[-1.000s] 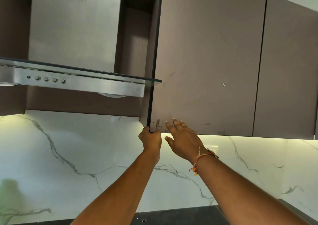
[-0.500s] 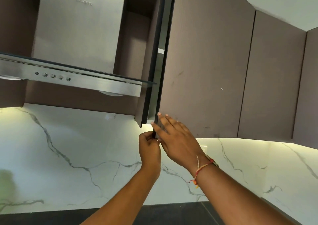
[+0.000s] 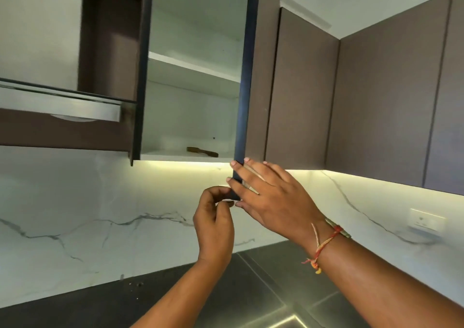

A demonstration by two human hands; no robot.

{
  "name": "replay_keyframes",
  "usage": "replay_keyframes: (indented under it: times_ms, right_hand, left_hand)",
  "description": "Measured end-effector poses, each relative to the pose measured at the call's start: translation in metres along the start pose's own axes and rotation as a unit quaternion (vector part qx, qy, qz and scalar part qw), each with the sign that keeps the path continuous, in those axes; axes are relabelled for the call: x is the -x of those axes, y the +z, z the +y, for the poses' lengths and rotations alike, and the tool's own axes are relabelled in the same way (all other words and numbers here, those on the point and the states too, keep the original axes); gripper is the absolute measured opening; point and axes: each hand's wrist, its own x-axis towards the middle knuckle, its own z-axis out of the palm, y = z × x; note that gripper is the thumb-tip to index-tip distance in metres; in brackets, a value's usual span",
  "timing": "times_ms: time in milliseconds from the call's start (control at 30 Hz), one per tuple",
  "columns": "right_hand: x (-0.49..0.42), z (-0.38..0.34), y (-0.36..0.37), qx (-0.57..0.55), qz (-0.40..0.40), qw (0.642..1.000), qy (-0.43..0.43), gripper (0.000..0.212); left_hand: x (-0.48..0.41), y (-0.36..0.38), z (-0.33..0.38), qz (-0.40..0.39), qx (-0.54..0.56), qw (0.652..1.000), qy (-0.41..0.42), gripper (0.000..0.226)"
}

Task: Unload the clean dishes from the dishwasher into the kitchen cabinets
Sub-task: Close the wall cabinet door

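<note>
A brown upper cabinet door [image 3: 253, 76] stands swung open, edge-on to me. My right hand [image 3: 268, 197] holds its lower corner, fingers wrapped around the edge. My left hand [image 3: 214, 217] pinches the same bottom corner from the left. Behind the door the cabinet interior [image 3: 193, 117] is white, with one shelf [image 3: 193, 66] across the middle. A small brown object [image 3: 202, 151] lies on the cabinet floor. No dishes or dishwasher are in view.
A steel range hood [image 3: 60, 104] hangs at the left. More closed brown cabinets [image 3: 376, 96] run to the right. Below are a white marble backsplash [image 3: 100, 214], a wall socket [image 3: 425, 223], a dark countertop [image 3: 175, 300] and a steel sink [image 3: 296, 310].
The cabinet door has swung from shut to wide open, showing the white shelves. Both hands stayed on its lower corner and moved right with it. My view has shifted right.
</note>
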Motion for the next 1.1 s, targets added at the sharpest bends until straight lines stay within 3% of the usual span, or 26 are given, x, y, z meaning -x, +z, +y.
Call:
replay_keyframes:
  times_ms: [167, 300, 433, 733, 1100]
  right_hand:
    - [0.068, 0.031, -0.019, 0.044, -0.053, 0.995, 0.075, 0.054]
    - [0.098, 0.048, -0.030, 0.058, -0.093, 0.985, 0.134, 0.057]
    - [0.115, 0.059, -0.030, 0.108, -0.156, 0.965, 0.184, 0.061]
    - [0.139, 0.097, -0.004, 0.178, -0.316, 0.886, 0.289, 0.073]
    - [0.191, 0.145, 0.057, 0.152, -0.381, 0.836, 0.364, 0.079]
  left_hand:
    - [0.021, 0.039, -0.005, -0.151, -0.070, 0.985, 0.051, 0.027]
    - [0.018, 0.076, -0.036, -0.238, -0.269, 0.924, 0.132, 0.052]
    - [0.005, 0.112, -0.072, -0.306, -0.311, 0.877, 0.203, 0.062]
    - [-0.014, 0.201, -0.133, -0.354, -0.349, 0.815, 0.298, 0.070]
    - [-0.023, 0.273, -0.186, -0.391, -0.369, 0.754, 0.377, 0.077]
